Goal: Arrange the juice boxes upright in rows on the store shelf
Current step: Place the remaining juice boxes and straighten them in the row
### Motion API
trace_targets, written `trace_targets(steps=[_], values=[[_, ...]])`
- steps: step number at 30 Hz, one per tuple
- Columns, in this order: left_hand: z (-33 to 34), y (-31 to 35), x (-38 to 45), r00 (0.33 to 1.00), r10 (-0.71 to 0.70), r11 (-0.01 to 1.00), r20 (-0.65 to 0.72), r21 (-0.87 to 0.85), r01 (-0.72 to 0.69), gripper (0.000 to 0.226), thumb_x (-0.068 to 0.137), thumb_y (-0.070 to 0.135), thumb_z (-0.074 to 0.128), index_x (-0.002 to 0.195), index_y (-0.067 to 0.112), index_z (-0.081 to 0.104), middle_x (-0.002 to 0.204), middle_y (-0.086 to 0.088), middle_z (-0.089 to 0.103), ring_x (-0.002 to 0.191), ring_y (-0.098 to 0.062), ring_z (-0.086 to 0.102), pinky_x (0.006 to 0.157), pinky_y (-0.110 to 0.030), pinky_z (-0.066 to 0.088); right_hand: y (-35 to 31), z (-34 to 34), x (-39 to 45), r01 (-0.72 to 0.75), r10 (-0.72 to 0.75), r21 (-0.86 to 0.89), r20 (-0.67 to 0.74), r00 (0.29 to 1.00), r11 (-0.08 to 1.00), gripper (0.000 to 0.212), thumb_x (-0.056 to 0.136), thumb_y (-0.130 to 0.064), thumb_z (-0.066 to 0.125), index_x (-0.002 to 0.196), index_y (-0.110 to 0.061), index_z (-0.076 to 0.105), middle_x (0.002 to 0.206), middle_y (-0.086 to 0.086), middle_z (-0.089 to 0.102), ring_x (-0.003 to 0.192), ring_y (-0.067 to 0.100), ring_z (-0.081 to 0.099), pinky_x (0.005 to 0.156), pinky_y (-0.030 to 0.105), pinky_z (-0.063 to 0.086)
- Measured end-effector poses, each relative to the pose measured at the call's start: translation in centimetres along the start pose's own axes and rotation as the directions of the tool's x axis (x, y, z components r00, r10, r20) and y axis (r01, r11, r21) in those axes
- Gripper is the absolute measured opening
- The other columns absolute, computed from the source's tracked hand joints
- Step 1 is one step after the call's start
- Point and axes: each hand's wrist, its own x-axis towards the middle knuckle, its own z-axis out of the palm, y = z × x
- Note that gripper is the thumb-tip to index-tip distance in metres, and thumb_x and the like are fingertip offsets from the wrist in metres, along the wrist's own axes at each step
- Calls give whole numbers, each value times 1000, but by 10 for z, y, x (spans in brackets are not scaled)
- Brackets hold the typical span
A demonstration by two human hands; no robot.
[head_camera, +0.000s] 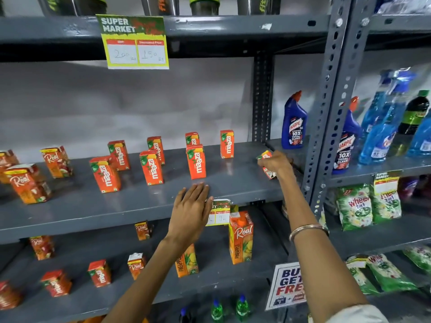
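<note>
Several orange Maaza juice boxes (196,162) stand upright in two loose rows on the grey middle shelf (140,206). More brown-red Real juice boxes (29,184) stand at the shelf's left end. My right hand (276,163) is at the shelf's right end, shut on a tilted orange juice box (265,155) that my fingers mostly hide. My left hand (191,210) rests flat at the shelf's front edge, fingers spread and holding nothing, just in front of the nearest Maaza box.
A grey perforated upright (326,113) bounds the shelf on the right, with Harpic bottles (293,122) and blue spray bottles beyond it. A lower shelf holds tall Real pineapple cartons (241,237) and small juice boxes. A price sign (135,41) hangs above.
</note>
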Motion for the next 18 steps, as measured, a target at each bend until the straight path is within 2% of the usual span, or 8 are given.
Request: trace_targets(steps=[2,5,8,10,12,13,15,18], values=[[-1,0,-1,1000,-4,1000,4,-9,4,53,106,43,26,150,18,41,157,-2,44,148,-17,35,124,-37,12,-9,-3,-1,-8,15,-103,71,997,995,26,81,-8,69,96,-7,48,78,10,57,64,20,56,52,27,42],[-2,1,-1,1000,-4,1000,14,-12,4,54,106,45,25,152,20,39,159,0,41,150,-15,31,124,-34,8,-11,-2,1,6,10,-142,113,994,990,38,77,-5,73,103,-8,47,92,13,58,83,28,59,65,31,45],[-2,1,-1,1000,-8,1000,11,-12,8,53,107,45,25,152,20,38,159,0,41,150,-15,31,123,-32,5,-5,10,4,72,-83,91,117,990,993,32,78,1,69,108,-2,58,103,20,67,82,25,62,63,30,48],[-2,1,-1,1000,-11,1000,14,-10,11,53,107,45,24,152,20,38,159,0,40,150,-14,31,122,-31,3,-6,20,3,116,-161,316,119,980,942,45,80,3,70,123,-6,57,116,16,68,86,18,65,61,28,51],[-2,1,-1,1000,-11,1000,24,-6,11,54,107,45,23,153,21,35,160,1,38,150,-14,29,122,-30,2,-9,30,1,142,-236,506,127,963,851,51,80,2,73,124,-14,53,122,11,66,96,15,67,71,29,55],[-1,0,-1,1000,-11,1000,26,-6,11,54,107,45,23,153,21,34,161,2,37,151,-13,28,121,-30,1,-11,35,1,142,-267,565,144,953,813,52,80,3,74,123,-16,51,123,10,66,103,17,67,78,34,57],[-1,-1,-1,1000,-6,1000,22,-13,6,54,107,46,23,153,21,34,161,2,37,151,-13,27,122,-29,1,-12,44,0,137,-302,594,188,934,793,56,80,4,74,124,-18,47,128,11,62,115,25,64,93,45,56],[0,-3,-1,1000,6,1000,22,-4,-6,55,106,47,22,153,22,34,160,3,37,151,-12,27,123,-30,3,-13,54,1,136,-322,562,248,914,816,58,83,5,70,131,-13,43,134,15,58,122,28,60,101,50,51]])
